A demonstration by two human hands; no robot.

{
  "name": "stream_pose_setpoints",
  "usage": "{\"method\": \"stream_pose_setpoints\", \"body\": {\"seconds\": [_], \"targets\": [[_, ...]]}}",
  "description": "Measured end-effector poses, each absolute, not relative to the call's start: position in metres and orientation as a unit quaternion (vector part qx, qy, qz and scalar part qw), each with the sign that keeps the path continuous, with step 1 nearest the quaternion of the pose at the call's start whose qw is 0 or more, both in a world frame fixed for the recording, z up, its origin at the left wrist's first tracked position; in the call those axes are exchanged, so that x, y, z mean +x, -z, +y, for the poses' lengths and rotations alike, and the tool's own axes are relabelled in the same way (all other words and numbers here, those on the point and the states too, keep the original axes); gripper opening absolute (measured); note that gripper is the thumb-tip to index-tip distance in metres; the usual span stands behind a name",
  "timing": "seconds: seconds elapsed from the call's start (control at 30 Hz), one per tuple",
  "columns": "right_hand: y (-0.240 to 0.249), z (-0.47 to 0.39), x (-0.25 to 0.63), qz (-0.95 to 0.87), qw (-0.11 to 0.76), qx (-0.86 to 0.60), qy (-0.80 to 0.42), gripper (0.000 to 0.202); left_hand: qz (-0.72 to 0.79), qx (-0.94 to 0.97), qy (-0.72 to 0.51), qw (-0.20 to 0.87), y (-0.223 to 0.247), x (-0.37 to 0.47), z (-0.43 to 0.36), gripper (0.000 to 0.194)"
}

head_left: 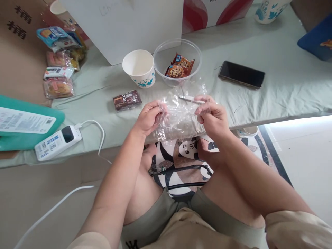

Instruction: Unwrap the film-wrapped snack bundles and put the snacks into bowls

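Between my hands a crumpled clear plastic film is stretched over the table's front edge. My left hand pinches its left side. My right hand grips the right side, and a thin white-handled tool, its kind unclear, lies at those fingers. Just beyond the film stands a clear round bowl holding red cookie packets. A white paper cup with blue leaves touches or nearly touches the bowl's left side. The brown cocoa packet lies to the left of the film.
A black phone lies at the right. White boxes stand behind the cup and bowl. Wrapped snacks, a green jug and a white power strip with a cable are at left. Another cup sits back right.
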State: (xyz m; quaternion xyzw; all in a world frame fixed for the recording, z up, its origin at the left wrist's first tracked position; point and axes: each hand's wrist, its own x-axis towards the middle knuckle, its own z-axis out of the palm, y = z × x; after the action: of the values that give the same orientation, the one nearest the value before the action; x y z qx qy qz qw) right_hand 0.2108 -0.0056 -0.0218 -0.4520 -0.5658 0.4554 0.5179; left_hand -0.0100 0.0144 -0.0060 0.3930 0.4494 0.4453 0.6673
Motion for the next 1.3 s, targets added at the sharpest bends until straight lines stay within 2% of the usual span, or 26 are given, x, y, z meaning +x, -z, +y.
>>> {"method": "stream_pose_setpoints", "body": {"seconds": [0.07,0.17,0.23,0.3,0.37,0.43,0.47,0.53,0.6,0.67,0.77,0.9,1.0,1.17,1.3], "targets": [[0.026,-0.003,0.213,-0.574,0.513,-0.46,-0.442,0.018,0.448,0.395,-0.445,0.667,0.007,-0.011,0.016,0.017],[0.035,0.002,0.218,-0.579,0.523,-0.469,-0.414,0.028,0.46,0.419,-0.449,0.641,0.013,-0.011,0.019,0.033],[0.039,0.006,0.219,-0.562,0.526,-0.476,-0.425,0.037,0.471,0.444,-0.456,0.61,0.018,-0.01,0.019,0.03],[0.041,0.008,0.219,-0.533,0.52,-0.488,-0.455,0.035,0.463,0.46,-0.469,0.595,0.02,-0.009,0.018,0.025],[0.04,0.007,0.217,-0.515,0.503,-0.489,-0.493,0.039,0.439,0.455,-0.486,0.603,0.018,-0.007,0.015,0.035],[0.035,0.003,0.213,-0.51,0.464,-0.474,-0.548,0.059,0.419,0.435,-0.504,0.617,0.015,-0.007,0.013,0.05],[0.031,0.001,0.211,-0.507,0.436,-0.467,-0.579,0.06,0.414,0.423,-0.509,0.625,0.013,-0.007,0.011,0.059],[0.024,-0.003,0.207,-0.49,0.4,-0.459,-0.624,0.047,0.406,0.409,-0.492,0.652,0.01,-0.008,0.009,0.067],[0.018,-0.005,0.205,-0.462,0.407,-0.457,-0.642,0.042,0.403,0.421,-0.42,0.696,0.008,-0.011,0.008,0.057],[0.014,-0.005,0.204,-0.426,0.441,-0.456,-0.645,0.05,0.403,0.438,-0.35,0.723,0.008,-0.012,0.007,0.041],[0.013,-0.003,0.203,-0.392,0.467,-0.444,-0.657,0.055,0.414,0.423,-0.355,0.724,0.011,-0.01,0.006,0.03],[0.012,-0.005,0.201,-0.426,0.391,-0.408,-0.706,0.04,0.466,0.411,-0.427,0.657,0.016,-0.005,0.007,0.028],[0.01,-0.007,0.201,-0.455,0.347,-0.451,-0.685,0.027,0.483,0.422,-0.415,0.645,0.018,-0.006,0.009,0.028],[0.011,-0.005,0.201,-0.437,0.384,-0.491,-0.648,0.021,0.506,0.429,-0.398,0.634,0.016,-0.013,0.012,0.03],[0.014,-0.006,0.202,-0.429,0.408,-0.452,-0.667,0.025,0.457,0.398,-0.386,0.696,0.008,-0.012,0.008,0.041]]}}
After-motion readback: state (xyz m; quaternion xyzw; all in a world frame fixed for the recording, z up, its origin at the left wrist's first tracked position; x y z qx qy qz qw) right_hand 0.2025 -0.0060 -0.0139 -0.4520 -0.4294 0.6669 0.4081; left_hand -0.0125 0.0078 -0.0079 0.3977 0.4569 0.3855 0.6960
